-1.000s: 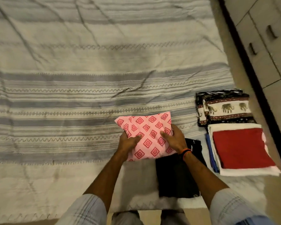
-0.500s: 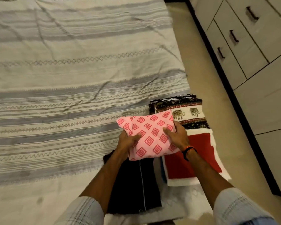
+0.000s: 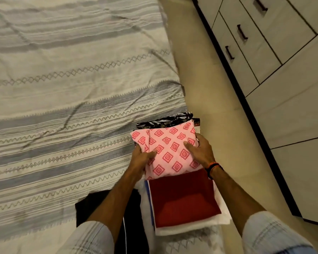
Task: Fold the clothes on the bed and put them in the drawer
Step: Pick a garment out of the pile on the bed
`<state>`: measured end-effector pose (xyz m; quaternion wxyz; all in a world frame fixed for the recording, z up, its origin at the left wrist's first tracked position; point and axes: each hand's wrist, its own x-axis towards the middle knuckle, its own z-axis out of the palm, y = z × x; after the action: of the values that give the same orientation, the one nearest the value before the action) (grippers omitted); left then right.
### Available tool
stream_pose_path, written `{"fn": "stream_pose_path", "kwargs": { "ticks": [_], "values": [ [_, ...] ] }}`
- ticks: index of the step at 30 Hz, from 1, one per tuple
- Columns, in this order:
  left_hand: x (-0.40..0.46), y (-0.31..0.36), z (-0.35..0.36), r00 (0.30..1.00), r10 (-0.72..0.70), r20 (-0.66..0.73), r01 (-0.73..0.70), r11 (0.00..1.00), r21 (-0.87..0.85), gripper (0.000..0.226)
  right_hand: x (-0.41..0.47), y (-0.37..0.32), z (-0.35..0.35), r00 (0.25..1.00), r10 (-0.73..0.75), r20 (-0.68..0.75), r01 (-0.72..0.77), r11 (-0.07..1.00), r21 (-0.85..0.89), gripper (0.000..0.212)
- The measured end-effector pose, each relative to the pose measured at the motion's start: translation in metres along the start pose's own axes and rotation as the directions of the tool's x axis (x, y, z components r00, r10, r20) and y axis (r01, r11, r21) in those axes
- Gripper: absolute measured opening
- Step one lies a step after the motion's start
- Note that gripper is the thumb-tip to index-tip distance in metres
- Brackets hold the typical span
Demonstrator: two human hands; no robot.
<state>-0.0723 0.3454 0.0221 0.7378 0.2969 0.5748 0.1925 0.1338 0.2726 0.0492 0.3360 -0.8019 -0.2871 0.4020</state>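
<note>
Head view: we hold a folded pink cloth in both hands, left hand gripping its left edge, right hand clamped on its right edge, thumbs on top. It covers most of a black patterned cloth, so we can't read that one's print. Our fingers under the pink cloth are hidden. Below it we see a red cloth on a white one, a blue edge barely showing. A black garment is half hidden by our left arm. All sit at the bed edge; closed drawers stand across the floor.
</note>
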Motion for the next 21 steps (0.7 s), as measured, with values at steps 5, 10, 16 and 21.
{"fn": "stream_pose_path", "kwargs": {
  "ticks": [5,10,16,21],
  "values": [
    [0.039,0.015,0.018,0.998,0.049,-0.030,-0.048,0.999,0.024,0.037,0.046,0.008,-0.011,0.999,0.018,-0.032,-0.017,1.000,0.016,0.031],
    [0.081,-0.003,0.020,0.962,0.148,-0.229,0.065,0.692,0.719,0.060,0.076,0.027,0.002,0.999,-0.031,-0.039,0.007,0.861,-0.508,0.055],
    [0.084,-0.029,0.037,0.918,0.323,0.230,-0.248,0.015,0.969,0.103,0.080,0.043,0.037,0.928,-0.180,0.325,0.362,0.631,-0.686,0.083],
    [0.107,-0.049,0.038,0.970,0.094,0.224,-0.223,-0.023,0.975,0.110,0.095,0.080,0.053,0.899,-0.110,0.423,0.409,0.556,-0.724,0.094]
  ]
}}
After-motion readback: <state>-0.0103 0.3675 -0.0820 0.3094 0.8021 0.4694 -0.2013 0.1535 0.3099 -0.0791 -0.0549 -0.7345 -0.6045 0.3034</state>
